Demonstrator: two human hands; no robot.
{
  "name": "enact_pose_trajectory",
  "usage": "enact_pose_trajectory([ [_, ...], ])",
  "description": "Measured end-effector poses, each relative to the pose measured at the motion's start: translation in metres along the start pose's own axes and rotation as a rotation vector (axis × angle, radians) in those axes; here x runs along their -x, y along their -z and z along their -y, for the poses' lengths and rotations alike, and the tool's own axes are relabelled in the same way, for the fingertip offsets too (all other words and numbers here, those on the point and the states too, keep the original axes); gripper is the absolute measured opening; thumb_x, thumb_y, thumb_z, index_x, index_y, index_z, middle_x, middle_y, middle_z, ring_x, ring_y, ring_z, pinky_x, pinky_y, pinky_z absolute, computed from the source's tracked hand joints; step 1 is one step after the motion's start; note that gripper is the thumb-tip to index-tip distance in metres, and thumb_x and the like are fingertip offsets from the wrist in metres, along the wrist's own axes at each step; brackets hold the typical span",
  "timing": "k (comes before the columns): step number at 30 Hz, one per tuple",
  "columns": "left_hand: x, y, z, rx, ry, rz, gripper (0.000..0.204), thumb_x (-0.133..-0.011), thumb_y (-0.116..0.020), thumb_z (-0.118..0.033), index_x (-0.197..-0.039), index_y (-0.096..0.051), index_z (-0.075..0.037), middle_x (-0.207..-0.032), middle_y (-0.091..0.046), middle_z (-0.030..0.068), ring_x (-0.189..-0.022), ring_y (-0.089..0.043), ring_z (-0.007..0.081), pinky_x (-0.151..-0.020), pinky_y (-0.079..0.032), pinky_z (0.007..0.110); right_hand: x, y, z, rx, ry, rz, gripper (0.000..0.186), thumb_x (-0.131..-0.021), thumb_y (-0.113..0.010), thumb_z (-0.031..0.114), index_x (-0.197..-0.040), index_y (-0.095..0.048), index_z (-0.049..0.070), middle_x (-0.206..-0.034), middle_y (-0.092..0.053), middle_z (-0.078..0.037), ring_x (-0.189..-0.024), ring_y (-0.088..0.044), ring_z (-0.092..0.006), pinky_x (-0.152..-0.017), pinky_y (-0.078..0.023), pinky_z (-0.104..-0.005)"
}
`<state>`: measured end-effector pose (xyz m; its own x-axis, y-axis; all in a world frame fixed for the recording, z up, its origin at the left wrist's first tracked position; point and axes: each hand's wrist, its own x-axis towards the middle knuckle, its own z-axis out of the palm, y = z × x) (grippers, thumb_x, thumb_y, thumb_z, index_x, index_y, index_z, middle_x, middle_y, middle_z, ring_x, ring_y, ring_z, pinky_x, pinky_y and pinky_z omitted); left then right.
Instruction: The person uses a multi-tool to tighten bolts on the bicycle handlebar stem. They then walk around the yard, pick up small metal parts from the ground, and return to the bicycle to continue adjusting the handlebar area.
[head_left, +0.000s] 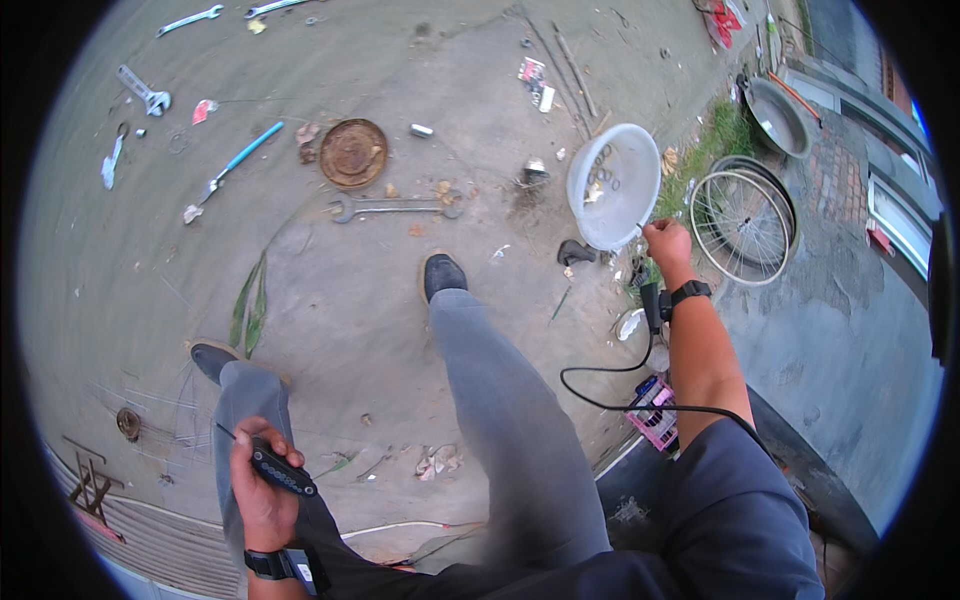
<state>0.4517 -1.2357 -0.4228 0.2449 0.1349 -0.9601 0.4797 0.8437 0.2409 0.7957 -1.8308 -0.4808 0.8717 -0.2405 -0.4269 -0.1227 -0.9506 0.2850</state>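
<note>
At the lower left, my left hand (264,480) is closed round a black folding hex key set (283,470), with a thin key sticking out past the thumb. My right hand (668,242) reaches out to the right with its fingers pinched at the near rim of a white plastic basin (603,228). The basin looks tilted, and several small rings (606,165) lie inside it. A black strap and a cabled device (655,308) sit on my right wrist.
A large open-end wrench (395,206) and a rusty round lid (353,153) lie ahead of my feet. Farther left are an adjustable wrench (144,92) and a blue-handled tool (252,150). Spoked wheels (740,228) and a grey basin (778,118) stand right. A pink basket (655,412) is near my right arm.
</note>
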Motion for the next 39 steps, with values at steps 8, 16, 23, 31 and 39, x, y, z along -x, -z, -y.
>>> enact_pose_trajectory([
  [8, -0.007, -0.02, 0.023, -0.107, 0.01, -0.006, 0.035, -0.104, -0.054, -0.042, -0.113, -0.058, -0.009, -0.082, -0.052, 0.0055, -0.072, -0.055, 0.0185, -0.069, -0.048, 0.032, 0.0, -0.006, -0.069, -0.252, -0.274, 0.03, 0.032, -0.091, -0.062, 0.026, -0.11, -0.074, 0.003, -0.095, -0.076, -0.018, -0.084, -0.075, -0.0277, -0.079, -0.057, -0.0417],
  [16, -0.01, -0.011, 0.044, -0.082, 0.034, -0.01, 0.027, -0.103, -0.058, -0.032, -0.113, -0.059, -0.006, -0.084, -0.056, 0.0051, -0.074, -0.058, 0.0174, -0.068, -0.052, 0.032, 0.059, 0.004, 0.024, -0.446, -0.01, 0.192, 0.029, -0.089, -0.077, 0.025, -0.091, -0.062, 0.0, -0.073, -0.063, -0.004, -0.055, -0.063, -0.0126, -0.05, -0.05, -0.0292],
  [23, -0.005, 0.002, 0.043, -0.031, 0.071, 0.001, 0.028, -0.103, -0.058, -0.033, -0.113, -0.057, -0.006, -0.084, -0.06, 0.0076, -0.073, -0.061, 0.0214, -0.067, -0.051, 0.034, 0.114, 0.016, 0.155, -0.647, 0.128, 0.463, 0.024, -0.092, -0.075, 0.02, -0.09, -0.058, 0.003, -0.072, -0.061, -0.002, -0.058, -0.064, -0.0108, -0.049, -0.046, -0.0254],
  [31, 0.002, 0.024, 0.034, 0.073, 0.103, 0.003, 0.025, -0.1, -0.061, -0.029, -0.112, -0.056, -0.007, -0.084, -0.061, 0.0067, -0.071, -0.063, 0.0188, -0.066, -0.052, 0.032, 0.171, 0.022, 0.287, -0.573, 0.376, 0.669, 0.018, -0.099, -0.067, 0.019, -0.104, -0.066, 0.002, -0.088, -0.068, -0.003, -0.073, -0.07, -0.0112, -0.059, -0.05, -0.0266],
  [39, 0.009, 0.043, 0.03, 0.098, 0.103, 0.018, 0.027, -0.1, -0.063, -0.031, -0.11, -0.056, -0.007, -0.085, -0.061, 0.0059, -0.074, -0.064, 0.0185, -0.068, -0.052, 0.031, 0.219, 0.024, 0.338, -0.5, 0.436, 0.775, 0.018, -0.098, -0.069, 0.02, -0.096, -0.065, 0.003, -0.086, -0.069, -0.002, -0.072, -0.069, -0.0111, -0.062, -0.05, -0.0271],
])
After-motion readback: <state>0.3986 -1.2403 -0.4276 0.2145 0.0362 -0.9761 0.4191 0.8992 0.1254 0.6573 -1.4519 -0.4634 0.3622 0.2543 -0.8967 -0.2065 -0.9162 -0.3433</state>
